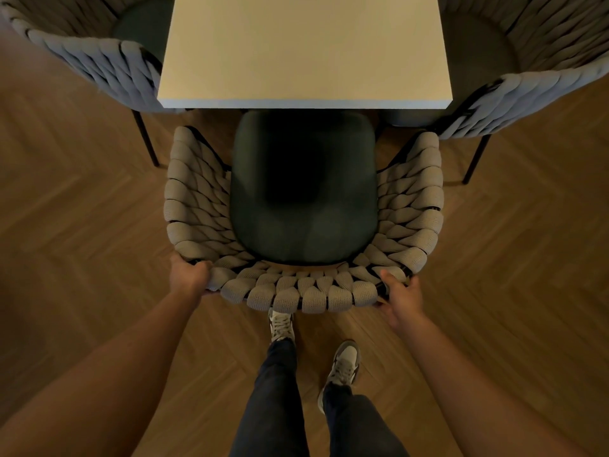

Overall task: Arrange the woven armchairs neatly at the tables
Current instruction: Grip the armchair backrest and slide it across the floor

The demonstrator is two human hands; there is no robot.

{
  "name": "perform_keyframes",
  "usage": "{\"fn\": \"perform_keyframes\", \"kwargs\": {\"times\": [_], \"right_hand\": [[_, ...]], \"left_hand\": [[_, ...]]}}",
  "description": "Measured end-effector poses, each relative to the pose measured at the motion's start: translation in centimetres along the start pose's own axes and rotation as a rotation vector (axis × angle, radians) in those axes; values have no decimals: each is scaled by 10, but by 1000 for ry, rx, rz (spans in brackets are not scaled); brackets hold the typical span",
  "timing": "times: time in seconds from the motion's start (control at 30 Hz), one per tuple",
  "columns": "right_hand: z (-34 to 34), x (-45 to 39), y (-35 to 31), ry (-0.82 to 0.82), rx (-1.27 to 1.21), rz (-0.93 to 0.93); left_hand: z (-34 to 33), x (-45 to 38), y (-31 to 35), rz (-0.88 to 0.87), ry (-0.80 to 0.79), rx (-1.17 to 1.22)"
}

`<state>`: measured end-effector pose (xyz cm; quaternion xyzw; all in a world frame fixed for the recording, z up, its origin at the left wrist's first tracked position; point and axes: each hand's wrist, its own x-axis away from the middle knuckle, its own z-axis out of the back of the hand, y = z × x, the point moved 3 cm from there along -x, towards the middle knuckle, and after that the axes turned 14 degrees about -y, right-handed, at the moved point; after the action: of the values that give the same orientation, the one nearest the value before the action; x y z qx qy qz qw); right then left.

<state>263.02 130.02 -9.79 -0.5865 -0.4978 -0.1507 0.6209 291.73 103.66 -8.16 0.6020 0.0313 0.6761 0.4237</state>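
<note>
A woven armchair (197,199) with a dark green seat cushion stands right in front of me, facing the pale square table (304,47). The front of its seat reaches just under the table's near edge. My left hand (189,275) grips the left end of the chair's woven back rim, fingers curled over it. My right hand (402,296) grips the right end of the same rim. Two more woven armchairs stand at the table's sides, one at the left (99,67) and one at the right (534,87).
The floor (82,209) is herringbone wood. My legs and sneakers (280,326) stand just behind the chair back. The thin black legs (145,138) of the side chairs come down close to the middle chair's armrests.
</note>
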Motion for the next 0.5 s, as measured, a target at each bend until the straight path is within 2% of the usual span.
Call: {"fn": "perform_keyframes", "kwargs": {"times": [0.5], "right_hand": [[2,2,-4,18,-3,7]], "left_hand": [[-4,4,0,-18,-41,-25]]}}
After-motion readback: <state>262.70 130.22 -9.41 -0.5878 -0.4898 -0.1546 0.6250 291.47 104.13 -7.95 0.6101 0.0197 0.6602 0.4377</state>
